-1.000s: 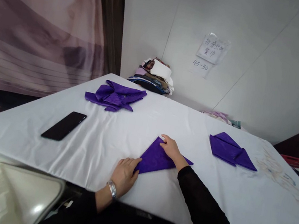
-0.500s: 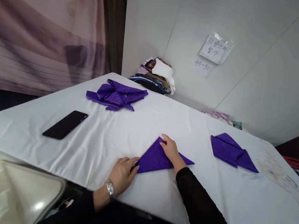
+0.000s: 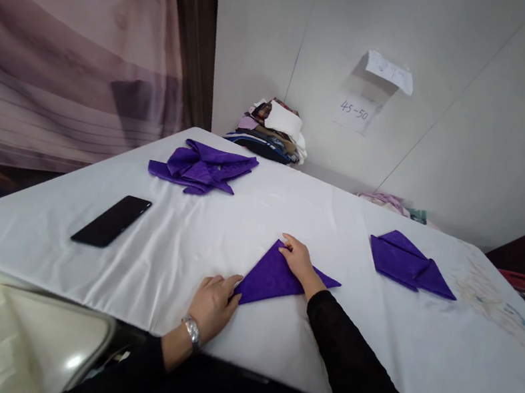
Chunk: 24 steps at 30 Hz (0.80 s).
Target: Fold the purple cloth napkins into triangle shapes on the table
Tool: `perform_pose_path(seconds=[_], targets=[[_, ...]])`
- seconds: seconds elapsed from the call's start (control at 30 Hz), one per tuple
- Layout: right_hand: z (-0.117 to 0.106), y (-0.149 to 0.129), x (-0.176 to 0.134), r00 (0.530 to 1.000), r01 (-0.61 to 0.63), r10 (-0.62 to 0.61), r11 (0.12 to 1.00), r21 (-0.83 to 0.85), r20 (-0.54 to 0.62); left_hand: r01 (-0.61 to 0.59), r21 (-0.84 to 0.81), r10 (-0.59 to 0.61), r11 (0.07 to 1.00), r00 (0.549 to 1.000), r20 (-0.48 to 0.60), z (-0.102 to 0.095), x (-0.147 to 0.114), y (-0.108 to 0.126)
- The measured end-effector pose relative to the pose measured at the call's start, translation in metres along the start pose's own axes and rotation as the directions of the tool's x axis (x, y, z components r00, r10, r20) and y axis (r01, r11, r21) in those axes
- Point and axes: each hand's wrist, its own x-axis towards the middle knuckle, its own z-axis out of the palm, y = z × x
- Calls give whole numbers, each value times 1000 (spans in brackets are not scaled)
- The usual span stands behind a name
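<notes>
A purple cloth napkin [image 3: 267,278], folded into a triangle, lies on the white tablecloth in front of me. My left hand [image 3: 213,306], with a metal watch on its wrist, pinches the near left corner between thumb and fingers. At the far corner, my right hand [image 3: 297,255] grips the edge with bent fingers, its forearm passing over the cloth's right part. Off to the right rests a folded purple napkin [image 3: 398,260] with pointed ends. Toward the back left, several loose purple napkins [image 3: 201,169] form a crumpled heap.
A black phone [image 3: 112,221] lies on the left of the white-covered table [image 3: 167,274]. Beyond the back edge, folded clothes [image 3: 268,131] are stacked by the wall. A pale chair [image 3: 59,337] stands at the lower left. Paper notes [image 3: 356,111] hang on the wall.
Both hands keep their grip on the folded napkin, almost unmoved. The upper paper on the wall has curled upward, hiding its writing. The view has shifted slightly.
</notes>
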Motion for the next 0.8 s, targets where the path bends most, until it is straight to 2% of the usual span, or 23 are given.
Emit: perform_pose_path(seconds=[0.47,0.8], targets=[[2,3,-1,999,-12,11,1000,-11,-41,12,-16,-11,1000,999,36,-10,-4,-7],[2,2,3,997,-64,65,998,28,-34,-13,21,13,1000,999,33,-12,-5,-11]])
